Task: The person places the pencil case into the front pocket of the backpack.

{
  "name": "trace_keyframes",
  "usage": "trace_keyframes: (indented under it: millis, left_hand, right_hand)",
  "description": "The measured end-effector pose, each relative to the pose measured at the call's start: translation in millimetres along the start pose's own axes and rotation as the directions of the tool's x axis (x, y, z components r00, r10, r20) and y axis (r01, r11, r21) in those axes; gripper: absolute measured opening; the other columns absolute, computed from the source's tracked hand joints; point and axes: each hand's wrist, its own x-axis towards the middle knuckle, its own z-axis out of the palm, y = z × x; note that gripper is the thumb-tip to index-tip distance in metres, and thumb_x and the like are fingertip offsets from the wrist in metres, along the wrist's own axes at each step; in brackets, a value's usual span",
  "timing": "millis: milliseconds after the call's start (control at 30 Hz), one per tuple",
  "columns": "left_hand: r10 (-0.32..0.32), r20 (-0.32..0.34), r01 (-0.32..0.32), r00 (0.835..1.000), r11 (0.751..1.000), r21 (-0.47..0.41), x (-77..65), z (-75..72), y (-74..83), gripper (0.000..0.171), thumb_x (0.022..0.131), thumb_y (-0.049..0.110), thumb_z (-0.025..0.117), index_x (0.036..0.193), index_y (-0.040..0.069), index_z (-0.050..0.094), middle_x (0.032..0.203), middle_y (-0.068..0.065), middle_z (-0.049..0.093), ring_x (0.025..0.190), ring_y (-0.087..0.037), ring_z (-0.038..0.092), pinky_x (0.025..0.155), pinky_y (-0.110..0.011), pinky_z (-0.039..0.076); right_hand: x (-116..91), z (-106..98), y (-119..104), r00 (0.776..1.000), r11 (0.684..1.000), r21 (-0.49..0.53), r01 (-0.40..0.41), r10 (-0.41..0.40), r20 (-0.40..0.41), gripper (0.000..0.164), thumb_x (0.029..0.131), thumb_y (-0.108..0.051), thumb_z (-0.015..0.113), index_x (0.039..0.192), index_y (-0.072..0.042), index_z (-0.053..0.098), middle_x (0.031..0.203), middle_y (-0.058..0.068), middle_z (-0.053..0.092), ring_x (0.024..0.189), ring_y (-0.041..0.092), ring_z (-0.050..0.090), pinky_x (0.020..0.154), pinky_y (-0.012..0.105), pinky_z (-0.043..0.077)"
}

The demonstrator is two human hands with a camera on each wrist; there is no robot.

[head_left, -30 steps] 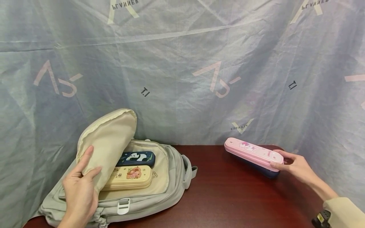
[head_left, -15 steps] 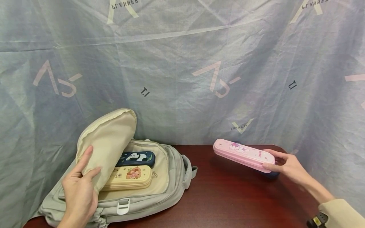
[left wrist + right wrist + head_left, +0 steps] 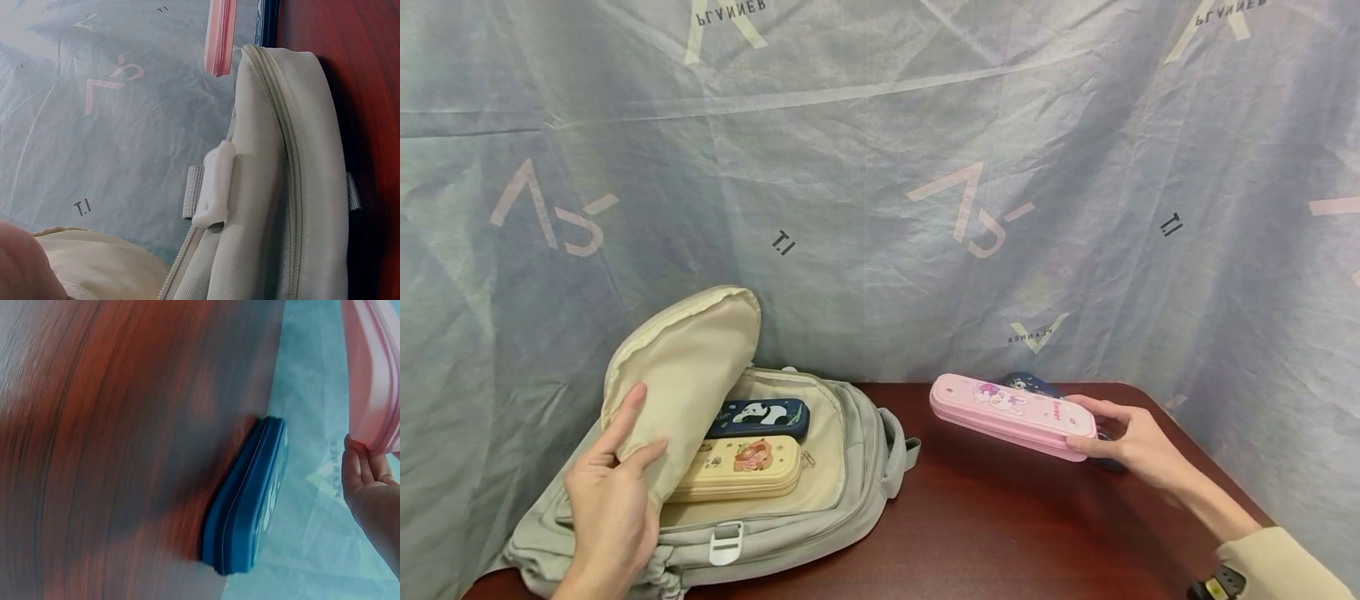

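My right hand (image 3: 1131,433) grips the right end of a pink pencil case (image 3: 1011,417) with a rabbit print, held above the table. The right wrist view shows the fingers (image 3: 365,465) at the end of the pink case (image 3: 372,375). Behind and below it, partly hidden, a dark blue pencil case (image 3: 244,500) lies on the table. My left hand (image 3: 613,487) pinches the raised cream-lined flap (image 3: 688,375) of a grey-green backpack (image 3: 865,467). Inside the backpack's open compartment lie a navy panda pencil case (image 3: 767,417) and a yellow pencil case (image 3: 745,467), their left ends behind the flap.
The dark red wooden table (image 3: 970,533) stretches between the backpack and the blue case. A printed grey cloth (image 3: 865,167) hangs along the back and sides. The backpack's top handle loop (image 3: 895,454) points right, and a white buckle (image 3: 726,543) sits on its front side.
My right hand has carried the pink pencil case leftward, off the dark blue one, so more of the blue case shows behind it. The left hand and the flap have stayed put.
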Motion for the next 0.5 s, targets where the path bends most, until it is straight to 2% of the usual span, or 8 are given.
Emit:
trace_keyframes:
  millis: [267,400,500]
  left_hand:
    - [0.019,-0.005,-0.019,1.000,1.000,0.019,-0.2,0.4,0.3,0.070,0.092,-0.031,0.047,0.149,0.009,0.057,0.158,0.003,0.052,0.155,-0.004,0.017,0.124,-0.025,0.022]
    - [0.025,-0.002,-0.025,1.000,0.999,0.028,-0.4,1.0,0.5,0.070,0.093,-0.030,0.047,0.150,0.009,0.057,0.158,0.002,0.052,0.155,-0.005,0.016,0.124,-0.025,0.020]
    - [0.026,0.001,-0.026,1.000,0.999,0.020,-0.5,1.2,0.7,0.070,0.093,-0.031,0.047,0.150,0.009,0.057,0.158,0.002,0.052,0.155,-0.005,0.016,0.124,-0.025,0.020]
  right_hand:
    - [5.2,16.2,-10.3,0.999,0.998,0.045,0.031,-0.033,0.042,0.060,0.091,-0.009,0.082,0.146,0.002,0.060,0.136,0.022,0.064,0.105,0.013,0.069,0.081,0.024,0.056]
    - [7.5,22.1,-15.2,0.999,1.000,0.021,0.009,-0.010,0.051,0.063,0.091,-0.014,0.083,0.147,0.002,0.059,0.144,0.026,0.058,0.109,0.013,0.066,0.082,0.024,0.056]
    - [10.0,27.2,-18.1,0.998,0.999,0.041,-0.012,0.009,0.066,0.065,0.091,-0.014,0.083,0.148,0.002,0.058,0.145,0.028,0.056,0.109,0.015,0.067,0.081,0.027,0.057]
